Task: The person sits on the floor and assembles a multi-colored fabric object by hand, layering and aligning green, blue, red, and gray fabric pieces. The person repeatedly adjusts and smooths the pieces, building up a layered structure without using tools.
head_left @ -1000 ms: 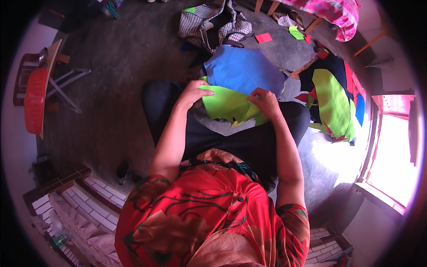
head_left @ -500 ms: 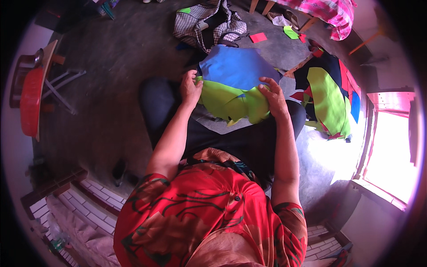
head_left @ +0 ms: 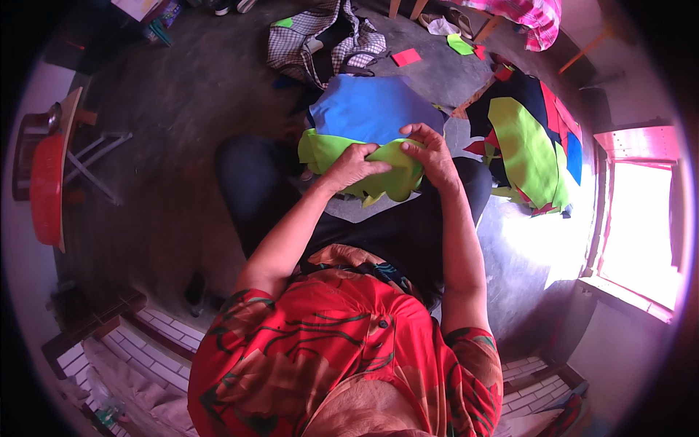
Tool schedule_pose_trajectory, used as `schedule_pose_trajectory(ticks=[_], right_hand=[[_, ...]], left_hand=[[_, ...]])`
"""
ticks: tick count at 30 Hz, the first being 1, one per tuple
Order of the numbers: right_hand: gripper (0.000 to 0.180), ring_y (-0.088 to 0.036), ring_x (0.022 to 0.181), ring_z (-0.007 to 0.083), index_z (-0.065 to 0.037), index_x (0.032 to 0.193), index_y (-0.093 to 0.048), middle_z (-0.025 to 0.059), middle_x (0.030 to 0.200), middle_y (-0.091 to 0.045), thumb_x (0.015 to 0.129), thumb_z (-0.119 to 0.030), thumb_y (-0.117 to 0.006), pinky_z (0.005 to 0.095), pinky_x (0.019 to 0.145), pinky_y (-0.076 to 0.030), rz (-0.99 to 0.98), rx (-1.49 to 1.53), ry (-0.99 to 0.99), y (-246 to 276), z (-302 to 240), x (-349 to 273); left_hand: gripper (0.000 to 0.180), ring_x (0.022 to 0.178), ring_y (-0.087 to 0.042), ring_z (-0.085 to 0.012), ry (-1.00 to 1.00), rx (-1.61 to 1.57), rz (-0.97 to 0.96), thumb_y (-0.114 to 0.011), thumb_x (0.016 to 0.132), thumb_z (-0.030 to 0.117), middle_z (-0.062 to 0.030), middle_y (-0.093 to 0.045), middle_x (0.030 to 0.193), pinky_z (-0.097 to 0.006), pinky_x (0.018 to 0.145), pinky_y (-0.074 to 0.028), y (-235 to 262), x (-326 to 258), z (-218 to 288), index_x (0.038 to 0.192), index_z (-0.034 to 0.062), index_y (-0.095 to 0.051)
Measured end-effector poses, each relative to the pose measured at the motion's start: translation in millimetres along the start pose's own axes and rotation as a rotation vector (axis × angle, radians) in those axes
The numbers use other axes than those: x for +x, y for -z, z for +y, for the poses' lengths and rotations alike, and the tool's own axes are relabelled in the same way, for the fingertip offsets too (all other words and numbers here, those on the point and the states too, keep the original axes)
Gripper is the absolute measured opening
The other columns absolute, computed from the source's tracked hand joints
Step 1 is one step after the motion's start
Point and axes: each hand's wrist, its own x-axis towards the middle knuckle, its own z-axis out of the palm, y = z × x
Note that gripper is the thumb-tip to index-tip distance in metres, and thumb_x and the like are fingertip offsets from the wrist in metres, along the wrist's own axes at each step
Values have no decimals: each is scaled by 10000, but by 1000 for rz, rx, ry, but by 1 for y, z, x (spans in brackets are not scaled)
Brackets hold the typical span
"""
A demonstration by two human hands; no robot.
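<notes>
A blue piece of cloth point(head_left: 364, 105) lies spread in front of my crossed legs. Across its near side runs a lime-green piece of cloth point(head_left: 320, 149) with ragged lower edges. My left hand point(head_left: 353, 169) rests on the middle of the green cloth, thumb and fingers stretched apart toward the right. Close by, my right hand point(head_left: 437, 156) holds the upper right edge of the green cloth between bent fingers and thumb. What lies under the cloths is mostly hidden.
To the right, a pile of cloth pieces point(head_left: 524, 142) in green, black, red and blue lies on the floor. A checked bag point(head_left: 298, 54) sits beyond the blue cloth, near a red scrap point(head_left: 406, 57) and a green scrap point(head_left: 459, 44). A red basin point(head_left: 47, 189) stands far left.
My left hand has let go of the green cloth's left edge and moved right to its middle, near my right hand. My right hand has shifted slightly left. The view has shifted a little.
</notes>
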Motion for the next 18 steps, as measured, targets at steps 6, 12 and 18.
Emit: schedule_pose_trajectory(ticks=[6,12,18], right_hand=[[291,-585,887,116,-27,1075,-564,30,930,-614,800,56,-604,257,810,-458,128,-214,104,27,-4,2],[300,-585,883,121,-41,1088,-576,27,952,-610,802,27,-635,260,818,-455,234,-103,250,40,-7,-5],[318,-596,849,113,-59,1078,-597,25,897,-619,770,19,-615,249,789,-461,276,-354,144,47,-6,-13]], left_hand=[[174,678,-520,-49,-73,41,200,-690,821,148,22,-594,738,-218,617,-434,14,0,-7,917,15,-633],[184,757,-585,-73,-53,-147,75,-635,871,138,-8,-630,862,-237,673,-503,-6,1,-7,999,11,-603],[258,705,-629,-118,48,-247,-11,-621,880,125,-51,-646,888,-254,589,-502,-12,0,-29,1077,-25,-549]])
